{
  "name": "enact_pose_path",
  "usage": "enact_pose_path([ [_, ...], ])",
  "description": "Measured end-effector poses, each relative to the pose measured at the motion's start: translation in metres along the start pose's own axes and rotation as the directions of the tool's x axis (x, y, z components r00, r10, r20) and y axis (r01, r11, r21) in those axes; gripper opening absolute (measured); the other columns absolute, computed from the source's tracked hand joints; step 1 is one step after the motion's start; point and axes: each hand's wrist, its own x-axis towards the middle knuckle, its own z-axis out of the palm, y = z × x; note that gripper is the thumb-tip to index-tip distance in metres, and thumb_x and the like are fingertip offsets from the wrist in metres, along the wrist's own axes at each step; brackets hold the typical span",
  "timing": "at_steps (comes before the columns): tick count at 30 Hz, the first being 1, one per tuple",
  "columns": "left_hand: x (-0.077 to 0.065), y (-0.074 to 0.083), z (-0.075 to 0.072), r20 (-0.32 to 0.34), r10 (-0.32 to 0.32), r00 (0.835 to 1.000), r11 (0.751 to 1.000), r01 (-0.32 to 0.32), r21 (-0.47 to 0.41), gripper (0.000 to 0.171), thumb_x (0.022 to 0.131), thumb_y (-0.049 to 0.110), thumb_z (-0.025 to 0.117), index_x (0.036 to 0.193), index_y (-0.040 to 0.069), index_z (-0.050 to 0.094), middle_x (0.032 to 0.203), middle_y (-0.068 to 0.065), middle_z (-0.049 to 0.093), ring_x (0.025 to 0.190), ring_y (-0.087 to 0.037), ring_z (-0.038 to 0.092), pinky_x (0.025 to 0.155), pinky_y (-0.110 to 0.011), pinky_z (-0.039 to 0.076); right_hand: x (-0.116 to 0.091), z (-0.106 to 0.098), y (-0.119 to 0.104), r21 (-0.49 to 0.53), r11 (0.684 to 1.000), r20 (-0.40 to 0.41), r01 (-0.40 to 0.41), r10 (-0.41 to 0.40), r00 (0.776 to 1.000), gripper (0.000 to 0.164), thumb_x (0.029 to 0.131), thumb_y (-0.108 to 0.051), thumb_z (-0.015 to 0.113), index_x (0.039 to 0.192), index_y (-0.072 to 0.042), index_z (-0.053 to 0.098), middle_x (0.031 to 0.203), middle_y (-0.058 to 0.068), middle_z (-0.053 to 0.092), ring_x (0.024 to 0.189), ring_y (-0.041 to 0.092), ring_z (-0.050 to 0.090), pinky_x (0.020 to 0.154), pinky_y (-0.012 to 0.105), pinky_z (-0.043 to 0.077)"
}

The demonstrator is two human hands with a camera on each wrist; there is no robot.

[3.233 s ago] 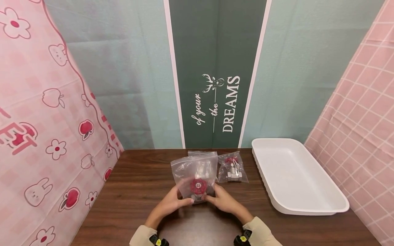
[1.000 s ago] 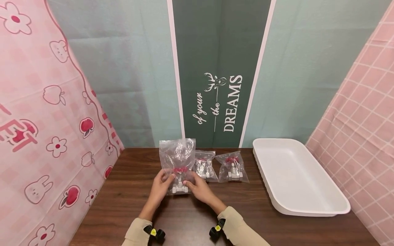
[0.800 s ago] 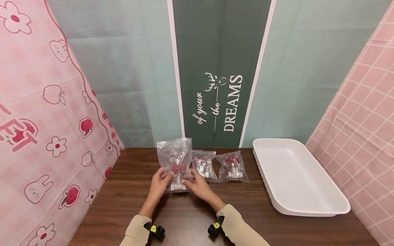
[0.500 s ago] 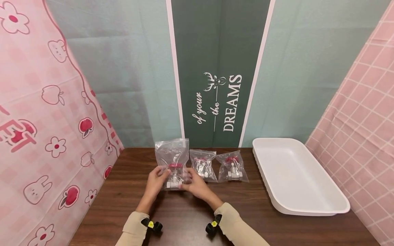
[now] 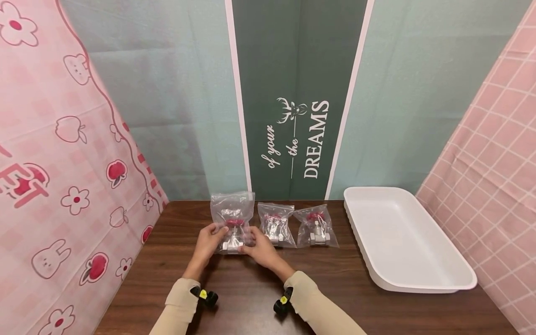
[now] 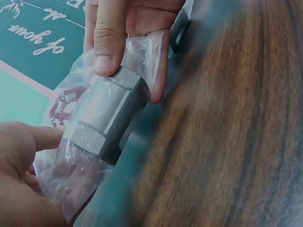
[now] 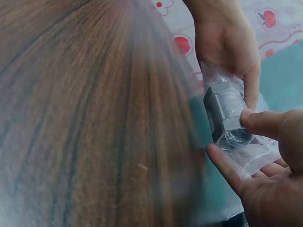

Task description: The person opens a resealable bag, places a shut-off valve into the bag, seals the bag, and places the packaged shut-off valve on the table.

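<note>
Both hands hold a clear zip bag with a steel handwheel valve (image 5: 232, 244) in it. Its red wheel points away from the person, and the metal body lies nearest. My left hand (image 5: 206, 244) grips the left side, thumb on the bag. On the other side my right hand (image 5: 264, 250) pinches the lower right end of the body, as the right wrist view shows with the hexagonal valve body (image 7: 228, 116) under its thumb. In the left wrist view the body (image 6: 109, 113) stays inside the film, tilted. Whether the bag touches the table cannot be told.
Two more bagged handwheel valves, a middle one (image 5: 275, 229) and a right one (image 5: 319, 236), lie in a row beside it. A white tray (image 5: 408, 232) stands at the right of the wooden table (image 5: 243, 298). Fabric curtains (image 5: 180, 116) border the back and sides.
Both hands have carried the bagged valve left and away from the person, uncovering the middle bag. The wheel, earlier facing the camera, has turned to point backward. The right-hand bag and tray stay put.
</note>
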Motion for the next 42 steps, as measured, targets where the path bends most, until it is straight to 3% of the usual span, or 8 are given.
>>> enact_pose_path([
  [5, 0.005, -0.004, 0.002, -0.003, -0.004, 1.000, 0.998, 0.005, 0.060, 0.033, 0.103, 0.018, 0.071, 0.124, -0.007, 0.073, 0.116, -0.022, 0.076, 0.094, -0.011, 0.064, 0.079, -0.019, 0.050, 0.001, 0.001, 0.004, -0.065, 0.998, -0.028, 0.007, -0.009, 1.000, 0.055, 0.092, -0.007, 0.081, 0.139, 0.006, 0.055, 0.132, 0.027, 0.071, 0.125, 0.043, 0.069, 0.107, 0.053, 0.055],
  [12, 0.013, -0.007, 0.006, -0.016, 0.020, 1.000, 0.989, -0.017, 0.145, 0.028, 0.102, 0.017, 0.072, 0.117, -0.006, 0.076, 0.103, -0.018, 0.080, 0.092, -0.014, 0.064, 0.082, -0.025, 0.050, 0.001, 0.002, 0.005, -0.136, 0.991, -0.060, -0.004, -0.004, 0.998, 0.058, 0.095, -0.013, 0.081, 0.142, 0.006, 0.054, 0.139, 0.032, 0.066, 0.132, 0.044, 0.064, 0.111, 0.056, 0.052],
  [19, 0.017, -0.007, 0.006, -0.025, 0.038, 0.999, 0.973, -0.031, 0.230, 0.029, 0.101, 0.019, 0.072, 0.116, -0.005, 0.077, 0.106, -0.017, 0.077, 0.095, -0.021, 0.064, 0.085, -0.032, 0.051, 0.003, 0.005, 0.005, -0.236, 0.972, -0.117, -0.008, -0.020, 0.993, 0.055, 0.093, -0.018, 0.084, 0.138, 0.003, 0.059, 0.129, 0.027, 0.072, 0.122, 0.039, 0.069, 0.104, 0.055, 0.055],
  [27, 0.019, -0.007, 0.004, -0.012, 0.025, 1.000, 0.974, -0.021, 0.226, 0.023, 0.103, 0.019, 0.070, 0.101, -0.003, 0.074, 0.085, -0.006, 0.065, 0.082, -0.019, 0.055, 0.076, -0.029, 0.045, 0.006, 0.010, 0.006, -0.316, 0.948, -0.167, -0.024, -0.031, 0.986, 0.055, 0.090, -0.016, 0.086, 0.135, 0.003, 0.061, 0.118, 0.021, 0.075, 0.109, 0.034, 0.072, 0.095, 0.049, 0.059],
  [32, 0.019, -0.006, 0.002, 0.012, 0.034, 0.999, 0.975, -0.036, 0.220, 0.022, 0.102, 0.019, 0.071, 0.105, -0.003, 0.074, 0.091, -0.008, 0.068, 0.085, -0.017, 0.057, 0.076, -0.027, 0.046, 0.006, 0.013, 0.007, -0.345, 0.938, -0.212, -0.026, -0.051, 0.976, 0.054, 0.090, -0.015, 0.086, 0.133, 0.004, 0.061, 0.115, 0.021, 0.076, 0.107, 0.035, 0.073, 0.094, 0.050, 0.059],
  [39, 0.020, -0.013, -0.002, 0.028, 0.033, 0.999, 0.960, -0.039, 0.277, 0.026, 0.102, 0.019, 0.070, 0.086, 0.004, 0.055, 0.085, -0.009, 0.056, 0.081, -0.022, 0.053, 0.071, -0.032, 0.042, 0.003, 0.016, 0.007, -0.363, 0.930, -0.237, -0.060, -0.030, 0.971, 0.055, 0.091, -0.017, 0.086, 0.135, 0.002, 0.059, 0.118, 0.021, 0.075, 0.112, 0.037, 0.072, 0.097, 0.052, 0.058],
  [42, 0.019, -0.015, -0.004, 0.032, 0.035, 0.999, 0.959, -0.042, 0.280, 0.022, 0.103, 0.019, 0.070, 0.092, 0.003, 0.058, 0.089, -0.010, 0.059, 0.085, -0.024, 0.054, 0.075, -0.033, 0.043, 0.002, 0.016, 0.007, -0.360, 0.931, -0.232, -0.061, -0.026, 0.972, 0.055, 0.091, -0.017, 0.085, 0.135, 0.002, 0.059, 0.118, 0.021, 0.075, 0.112, 0.037, 0.072, 0.097, 0.053, 0.057],
])
